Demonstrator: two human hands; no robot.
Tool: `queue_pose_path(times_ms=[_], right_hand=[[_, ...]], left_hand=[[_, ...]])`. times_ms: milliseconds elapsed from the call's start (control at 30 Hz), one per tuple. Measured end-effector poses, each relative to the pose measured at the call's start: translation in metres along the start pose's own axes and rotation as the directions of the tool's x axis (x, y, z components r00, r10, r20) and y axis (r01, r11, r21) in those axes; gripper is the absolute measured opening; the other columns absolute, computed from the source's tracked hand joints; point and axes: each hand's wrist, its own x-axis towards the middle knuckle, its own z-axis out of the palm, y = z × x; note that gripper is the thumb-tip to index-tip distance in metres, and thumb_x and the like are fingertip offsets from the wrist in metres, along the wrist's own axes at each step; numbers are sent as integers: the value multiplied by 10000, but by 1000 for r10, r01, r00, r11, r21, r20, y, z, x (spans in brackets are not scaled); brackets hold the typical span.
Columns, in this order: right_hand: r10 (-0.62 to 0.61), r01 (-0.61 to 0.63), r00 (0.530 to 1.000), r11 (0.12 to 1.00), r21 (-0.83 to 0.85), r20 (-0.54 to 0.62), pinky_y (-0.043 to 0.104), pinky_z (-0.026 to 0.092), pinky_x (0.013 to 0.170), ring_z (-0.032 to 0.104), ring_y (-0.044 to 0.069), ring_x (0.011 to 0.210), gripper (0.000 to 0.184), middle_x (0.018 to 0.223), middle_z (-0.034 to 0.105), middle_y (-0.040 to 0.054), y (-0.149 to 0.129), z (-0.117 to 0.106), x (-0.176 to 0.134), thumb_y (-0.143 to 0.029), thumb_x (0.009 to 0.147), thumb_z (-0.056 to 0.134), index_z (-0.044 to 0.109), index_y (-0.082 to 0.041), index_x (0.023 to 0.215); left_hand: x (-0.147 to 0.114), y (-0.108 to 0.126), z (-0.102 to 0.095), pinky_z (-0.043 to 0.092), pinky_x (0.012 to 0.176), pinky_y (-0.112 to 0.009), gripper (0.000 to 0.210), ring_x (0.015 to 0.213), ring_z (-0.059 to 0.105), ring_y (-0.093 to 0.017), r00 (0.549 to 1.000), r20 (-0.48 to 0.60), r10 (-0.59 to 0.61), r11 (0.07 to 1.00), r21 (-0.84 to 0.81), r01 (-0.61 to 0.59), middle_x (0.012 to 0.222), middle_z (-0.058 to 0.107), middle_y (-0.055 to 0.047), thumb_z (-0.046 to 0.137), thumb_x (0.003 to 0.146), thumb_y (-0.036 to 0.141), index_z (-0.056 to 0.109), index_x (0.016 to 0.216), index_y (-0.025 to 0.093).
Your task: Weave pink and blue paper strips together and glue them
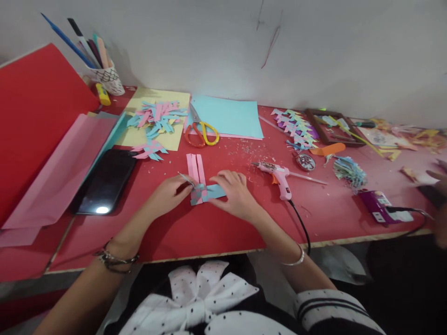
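Observation:
Pink and blue paper strips (198, 170) cross in a small woven piece on the red table, with two pink ends pointing away from me. My left hand (171, 193) pinches a thin blue strip end at the left of the weave. Over the right side, my right hand (233, 190) has its thumb and fingers around a blue paper strip (215, 191). Whether the right fingers grip it or only press it down is partly hidden. Scissors (200, 128) with red and yellow handles lie beyond the weave. To the right is a pink glue gun (275, 177).
A black phone (106, 181) and pink sheets (56, 172) lie left. Woven scraps (157, 116) rest on yellow paper, beside blue sheets (226, 114). Rightward are a purple power box (379, 207), a wooden tray (335, 128) and another person's hand (440, 179). A pen cup (110, 80) stands behind.

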Motion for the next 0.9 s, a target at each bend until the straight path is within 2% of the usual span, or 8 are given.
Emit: queue_pose_path(times_ms=[100,167,233,300,400,533,733,900], right_hand=[[65,-48,972,995,84,-226,326,375,830,518,196,948,256,964,588,89,10,-24,-14,-331,831,433,572,-171,974],[212,-188,917,977,105,-338,300,413,739,546,171,804,229,864,604,68,20,-40,-28,-303,845,376,573,-187,848],[415,-436,808,899,50,-419,311,416,704,549,182,761,235,830,605,76,32,-52,-44,-315,831,376,564,-182,783],[616,-717,649,691,-89,-447,345,407,699,550,226,800,238,837,604,105,45,-58,-59,-342,799,425,576,-158,820],[801,-873,487,435,-220,-348,360,401,690,538,278,898,328,941,589,158,60,-55,-72,-388,773,463,572,-119,926],[818,-843,535,497,-206,-213,295,379,632,560,223,814,261,884,594,119,67,-41,-71,-337,821,383,557,-150,872],[759,-814,557,579,-42,-338,287,346,594,558,229,757,200,847,590,124,70,-29,-67,-242,782,381,490,-147,919],[649,-648,638,743,165,-414,291,377,604,541,200,704,244,819,582,91,60,-20,-64,-295,782,331,458,-168,948]], left_hand=[[-1,0,0,477,739,-298,280,783,613,-195,1000,-2,-14,1000,15,14,833,670,-53,326,780,350,563,789,200],[-1,1,0,477,736,-298,282,796,614,-197,999,-6,-39,999,27,39,837,669,-49,322,778,350,563,777,204],[-1,2,0,476,735,-297,292,806,612,-199,998,-4,-59,998,27,59,849,667,-47,314,776,355,564,777,203],[0,4,-1,473,740,-300,308,810,609,-200,997,7,-75,997,22,75,856,666,-48,305,774,360,566,788,199],[0,5,-1,467,755,-305,327,822,604,-202,994,24,-105,994,23,105,869,666,-50,297,770,369,572,810,195],[0,4,-1,463,757,-307,332,831,604,-205,992,28,-121,993,17,120,884,663,-54,295,765,375,569,817,195],[-1,5,-1,463,756,-312,323,834,609,-210,992,27,-120,993,19,120,880,665,-64,293,768,370,559,802,189],[-1,4,-1,462,757,-311,334,848,610,-215,993,31,-117,993,27,116,900,670,-67,290,767,363,568,829,189]])
